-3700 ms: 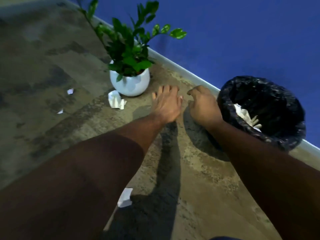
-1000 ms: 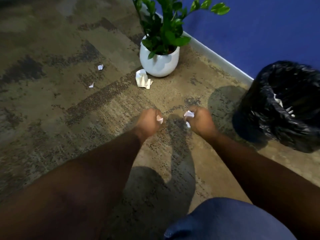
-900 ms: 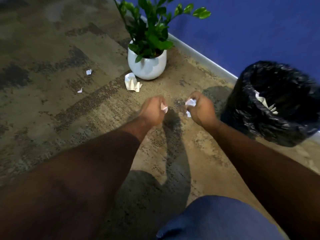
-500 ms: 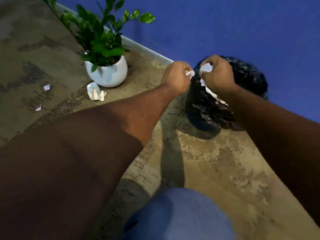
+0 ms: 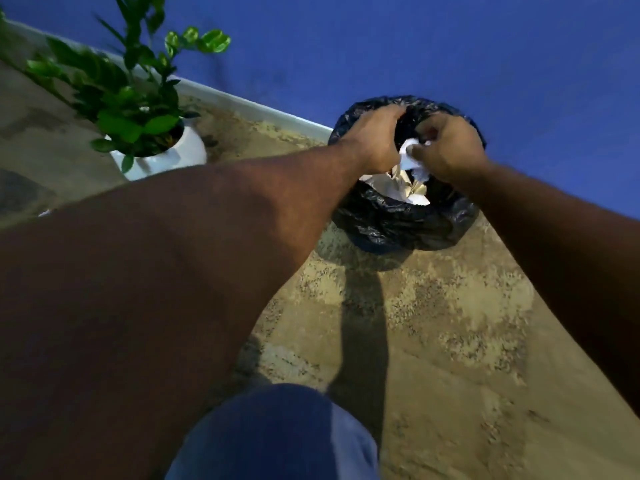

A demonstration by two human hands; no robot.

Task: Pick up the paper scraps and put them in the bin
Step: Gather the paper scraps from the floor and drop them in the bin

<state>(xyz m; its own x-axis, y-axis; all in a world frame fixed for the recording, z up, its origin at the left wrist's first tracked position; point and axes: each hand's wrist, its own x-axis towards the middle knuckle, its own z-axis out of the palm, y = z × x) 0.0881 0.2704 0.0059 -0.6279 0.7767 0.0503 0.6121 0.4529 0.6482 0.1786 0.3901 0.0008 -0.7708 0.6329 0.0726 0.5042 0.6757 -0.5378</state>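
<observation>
The bin, lined with a black bag, stands on the carpet against the blue wall. Crumpled white paper lies inside it. Both my hands hover over the bin's opening, close together. My left hand has its fingers curled downward. My right hand pinches a white paper scrap that shows between the two hands and touches both. What sits inside the left fist is mostly hidden.
A green plant in a white pot stands left of the bin by the white baseboard. My knee in blue cloth is at the bottom. A tiny white scrap peeks out beside my left forearm.
Both hands closed on scraps from the carpet, then rose and moved right to the bin. They now sit lower over its opening than half a second ago.
</observation>
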